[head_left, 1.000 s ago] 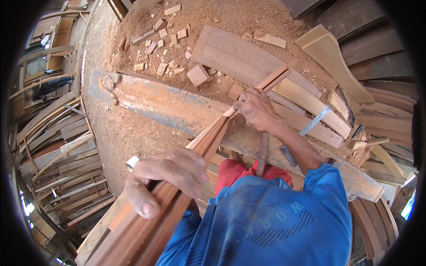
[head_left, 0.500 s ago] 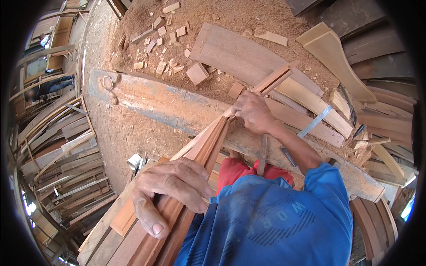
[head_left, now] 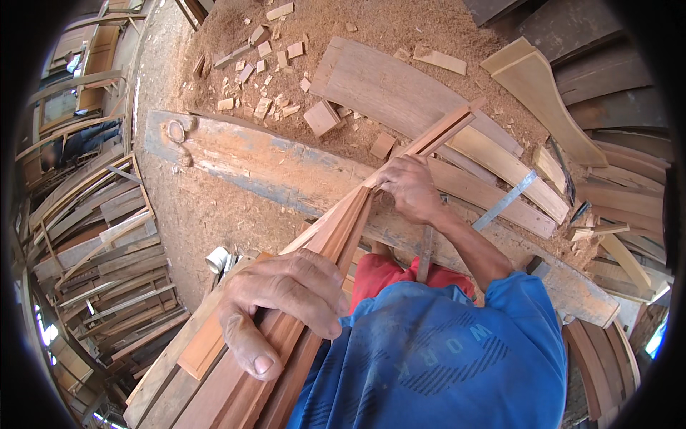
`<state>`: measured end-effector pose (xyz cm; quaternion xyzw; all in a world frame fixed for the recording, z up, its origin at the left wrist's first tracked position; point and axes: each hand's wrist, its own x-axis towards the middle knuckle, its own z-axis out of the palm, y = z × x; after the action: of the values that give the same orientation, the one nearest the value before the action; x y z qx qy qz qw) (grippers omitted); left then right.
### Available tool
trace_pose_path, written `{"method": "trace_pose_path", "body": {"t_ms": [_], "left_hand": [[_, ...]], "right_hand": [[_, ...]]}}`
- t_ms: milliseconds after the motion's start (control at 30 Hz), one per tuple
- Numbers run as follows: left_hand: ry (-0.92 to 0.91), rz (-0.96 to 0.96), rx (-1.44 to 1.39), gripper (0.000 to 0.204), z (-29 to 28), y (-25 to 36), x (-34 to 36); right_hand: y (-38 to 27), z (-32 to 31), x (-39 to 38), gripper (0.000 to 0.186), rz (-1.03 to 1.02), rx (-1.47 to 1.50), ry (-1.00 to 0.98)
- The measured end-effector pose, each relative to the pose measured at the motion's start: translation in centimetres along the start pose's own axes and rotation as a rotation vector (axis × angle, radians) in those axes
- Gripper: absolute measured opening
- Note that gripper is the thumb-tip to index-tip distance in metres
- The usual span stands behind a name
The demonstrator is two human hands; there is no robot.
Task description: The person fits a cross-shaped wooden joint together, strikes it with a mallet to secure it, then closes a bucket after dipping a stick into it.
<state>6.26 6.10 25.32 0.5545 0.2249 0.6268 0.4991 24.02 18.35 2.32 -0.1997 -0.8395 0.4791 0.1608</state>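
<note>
Strips of reddish wood (head_left: 341, 225) run from the near side of the worn plank (head_left: 243, 163) across it. On my remote view, the left hand (head_left: 286, 293) curls over them, nearer than the plank; I cannot tell if it grips. Above the plank, the right hand (head_left: 407, 187) clasps them. Beyond the plank lies a square block (head_left: 321, 118).

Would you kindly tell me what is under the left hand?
Grooved reddish wood passes beneath the left hand, showing beyond the fingers and beside the thumb. The stretch directly under the hand is covered and cannot be seen.
</note>
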Motion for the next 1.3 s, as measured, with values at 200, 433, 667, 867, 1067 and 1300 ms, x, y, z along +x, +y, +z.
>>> {"method": "trace_pose_path", "body": {"t_ms": [200,433,667,867,1067,1300], "left_hand": [[0.025,-0.093,-0.007,0.05,0.1,0.2,0.0],[0.007,-0.145,-0.074,0.056,-0.1,0.3,0.4],[-0.007,-0.118,-0.072,0.059,-0.1,0.0,-0.1],[-0.015,-0.1,-0.083,0.059,0.0,-0.2,0.1],[-0.015,-0.045,-0.034,0.059,0.0,-0.5,-0.1],[-0.01,-0.078,-0.074,0.06,-0.1,-0.3,0.0]], "right_hand": [[-0.5,-1.2,0.4,0.008,0.071,-0.11,-0.031],[-1.1,-0.3,1.2,0.008,0.026,0.016,-0.127],[0.2,-1.4,0.3,0.015,0.008,-0.181,-0.031],[-0.7,-0.7,1.0,0.015,-0.047,-0.218,-0.09],[-1.3,0.0,0.6,0.011,0.048,0.02,-0.102],[-0.6,-0.6,-0.3,0.01,0.171,0.024,-0.019]]}}
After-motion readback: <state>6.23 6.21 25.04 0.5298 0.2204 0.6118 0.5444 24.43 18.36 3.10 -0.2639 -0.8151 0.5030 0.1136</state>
